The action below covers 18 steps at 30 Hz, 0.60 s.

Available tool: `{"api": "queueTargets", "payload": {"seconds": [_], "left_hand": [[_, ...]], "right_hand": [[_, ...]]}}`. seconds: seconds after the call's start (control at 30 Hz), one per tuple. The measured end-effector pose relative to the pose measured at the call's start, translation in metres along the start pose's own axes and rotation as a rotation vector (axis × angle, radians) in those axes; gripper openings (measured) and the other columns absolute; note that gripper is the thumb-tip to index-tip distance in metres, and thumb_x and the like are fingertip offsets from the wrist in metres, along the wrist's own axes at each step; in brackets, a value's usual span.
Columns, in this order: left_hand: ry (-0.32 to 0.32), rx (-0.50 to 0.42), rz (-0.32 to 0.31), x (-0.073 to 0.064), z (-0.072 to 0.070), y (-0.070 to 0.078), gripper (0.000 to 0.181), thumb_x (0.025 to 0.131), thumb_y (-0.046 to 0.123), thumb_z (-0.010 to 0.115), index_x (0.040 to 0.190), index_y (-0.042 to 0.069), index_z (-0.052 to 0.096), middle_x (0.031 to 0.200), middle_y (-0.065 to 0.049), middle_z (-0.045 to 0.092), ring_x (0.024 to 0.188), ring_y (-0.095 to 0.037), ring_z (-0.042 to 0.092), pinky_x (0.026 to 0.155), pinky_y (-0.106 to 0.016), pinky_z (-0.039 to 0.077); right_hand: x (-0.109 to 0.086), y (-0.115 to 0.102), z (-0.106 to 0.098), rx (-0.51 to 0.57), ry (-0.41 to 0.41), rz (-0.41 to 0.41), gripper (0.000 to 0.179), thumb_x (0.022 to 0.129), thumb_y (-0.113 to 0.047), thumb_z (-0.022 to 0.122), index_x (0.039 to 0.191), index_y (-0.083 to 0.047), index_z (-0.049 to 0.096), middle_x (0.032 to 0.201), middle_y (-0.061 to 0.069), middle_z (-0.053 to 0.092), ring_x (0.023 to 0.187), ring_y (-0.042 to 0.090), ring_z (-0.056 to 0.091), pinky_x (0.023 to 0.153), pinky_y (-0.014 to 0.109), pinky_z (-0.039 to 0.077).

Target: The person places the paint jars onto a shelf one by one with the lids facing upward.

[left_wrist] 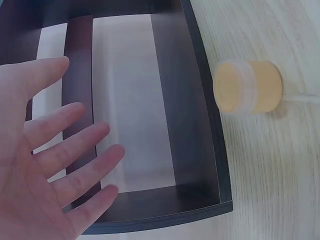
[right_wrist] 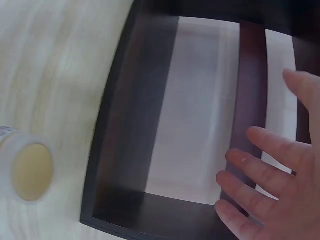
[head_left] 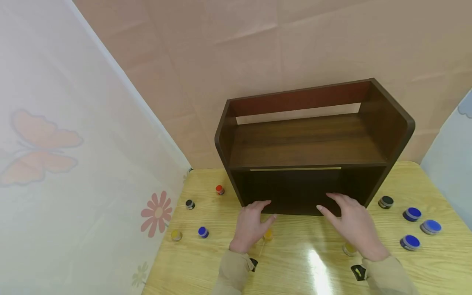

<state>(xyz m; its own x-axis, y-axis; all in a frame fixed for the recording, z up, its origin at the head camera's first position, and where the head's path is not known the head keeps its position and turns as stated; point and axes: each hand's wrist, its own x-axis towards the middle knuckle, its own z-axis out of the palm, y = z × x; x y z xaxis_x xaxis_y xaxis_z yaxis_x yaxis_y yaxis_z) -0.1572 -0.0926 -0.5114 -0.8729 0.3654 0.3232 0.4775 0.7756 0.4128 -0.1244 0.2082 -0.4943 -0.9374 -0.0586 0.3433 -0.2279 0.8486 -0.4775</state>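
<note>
A dark brown wooden desktop shelf (head_left: 309,143) stands upright on the table, its lower compartment facing me. My left hand (head_left: 250,225) hovers before the left part of that compartment, fingers spread and holding nothing. Toward the right side, my right hand (head_left: 354,224) is held the same way, palm inward and thumb apart. In both wrist views the fingers overlap the shelf's open front. An orange jar (left_wrist: 247,86) sits just in front of the shelf, partly hidden by my left hand in the head view. By my right wrist is a jar with a yellow lid (right_wrist: 32,172).
Left of the shelf are small jars with red (head_left: 219,189), black (head_left: 189,204), blue (head_left: 203,232) and yellow (head_left: 176,235) lids. To its right stand a black-lidded jar (head_left: 385,202) and several blue-lidded jars (head_left: 410,242). A cloth-covered wall (head_left: 191,61) rises behind.
</note>
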Motion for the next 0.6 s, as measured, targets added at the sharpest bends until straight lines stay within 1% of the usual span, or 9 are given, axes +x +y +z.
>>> {"api": "queueTargets", "payload": {"seconds": [0.13,0.23,0.3,0.43,0.5,0.57,0.6], "left_hand": [[-0.017,-0.041,-0.012,-0.002,-0.003,0.001,0.038,0.097,0.037,0.070,0.126,0.012,0.072,0.112,-0.003,0.072,0.096,-0.020,0.070,0.078,-0.034,0.056],[-0.017,-0.049,-0.008,-0.002,-0.007,0.002,0.037,0.097,0.036,0.070,0.125,0.012,0.072,0.109,-0.003,0.072,0.093,-0.017,0.070,0.074,-0.030,0.055],[-0.013,-0.049,0.000,-0.003,-0.009,0.003,0.037,0.097,0.036,0.071,0.124,0.012,0.072,0.109,-0.002,0.072,0.093,-0.015,0.069,0.074,-0.030,0.055],[-0.003,-0.048,0.006,-0.004,-0.015,0.007,0.036,0.097,0.035,0.071,0.125,0.013,0.072,0.109,-0.001,0.072,0.093,-0.012,0.068,0.075,-0.031,0.055],[0.002,-0.061,0.009,-0.005,-0.019,0.008,0.035,0.097,0.034,0.071,0.125,0.013,0.072,0.110,-0.001,0.072,0.094,-0.013,0.068,0.076,-0.031,0.055],[-0.002,-0.081,-0.003,-0.006,-0.024,0.011,0.037,0.098,0.035,0.069,0.127,0.012,0.071,0.111,0.000,0.071,0.096,-0.016,0.068,0.077,-0.032,0.055],[-0.002,-0.097,-0.010,-0.007,-0.027,0.011,0.037,0.098,0.035,0.069,0.127,0.013,0.071,0.112,-0.001,0.071,0.097,-0.017,0.069,0.079,-0.032,0.055]], "right_hand": [[0.002,-0.006,-0.012,0.013,0.033,0.027,0.057,0.096,-0.049,0.067,0.125,0.000,0.068,0.124,0.029,0.063,0.112,0.054,0.056,0.086,0.069,0.045],[0.004,-0.010,-0.021,0.012,0.079,0.036,0.054,0.096,-0.048,0.068,0.123,-0.001,0.069,0.122,0.028,0.064,0.112,0.053,0.056,0.084,0.068,0.046],[0.005,-0.012,-0.026,0.012,0.138,0.026,0.050,0.094,-0.044,0.071,0.120,-0.001,0.070,0.119,0.027,0.066,0.109,0.052,0.058,0.081,0.067,0.048],[0.009,-0.014,-0.036,0.026,0.294,0.011,0.039,0.089,-0.033,0.078,0.108,0.000,0.073,0.109,0.025,0.069,0.100,0.050,0.061,0.078,0.064,0.047],[0.009,-0.015,-0.043,0.034,0.376,0.022,0.033,0.087,-0.029,0.080,0.102,0.000,0.073,0.102,0.023,0.070,0.092,0.047,0.062,0.068,0.057,0.049],[0.009,-0.015,-0.050,0.046,0.459,0.045,0.029,0.086,-0.026,0.081,0.097,0.000,0.073,0.090,0.020,0.069,0.078,0.039,0.060,0.058,0.042,0.047],[0.009,-0.015,-0.053,0.053,0.505,0.055,0.029,0.085,-0.025,0.081,0.095,0.001,0.072,0.086,0.019,0.067,0.074,0.035,0.058,0.054,0.032,0.043]]}}
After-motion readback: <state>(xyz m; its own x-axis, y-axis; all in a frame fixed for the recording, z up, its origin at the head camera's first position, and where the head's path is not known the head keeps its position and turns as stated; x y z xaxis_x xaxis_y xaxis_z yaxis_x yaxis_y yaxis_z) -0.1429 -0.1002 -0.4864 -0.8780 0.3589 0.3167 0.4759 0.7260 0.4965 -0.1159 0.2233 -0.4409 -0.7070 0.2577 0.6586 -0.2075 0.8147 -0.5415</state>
